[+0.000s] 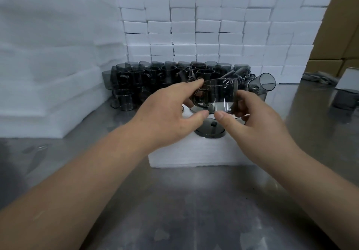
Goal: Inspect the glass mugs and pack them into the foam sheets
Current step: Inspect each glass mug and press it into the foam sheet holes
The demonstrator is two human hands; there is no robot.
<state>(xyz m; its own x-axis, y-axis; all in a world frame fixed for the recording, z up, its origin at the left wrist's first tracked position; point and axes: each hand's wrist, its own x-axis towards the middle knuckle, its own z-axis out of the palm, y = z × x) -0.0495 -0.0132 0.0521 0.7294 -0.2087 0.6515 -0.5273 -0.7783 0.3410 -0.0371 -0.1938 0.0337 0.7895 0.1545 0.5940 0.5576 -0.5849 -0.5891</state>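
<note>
One smoky cylindrical glass mug (pixel 220 94)

A brushed steel table (pixel 184 201) carries a tall stack of white foam sheets (pixel 48 74) on its left side and a wall of white wrapped blocks (pixel 213 26) across the back. Smoky glass mugs (pixel 155 74) crowd the foot of that wall, a low foam pile (pixel 194 152) lies just in front, and a lone mug (pixel 343 99), white box (pixel 349 78) and grey cloth (pixel 318 77) sit far right
</note>
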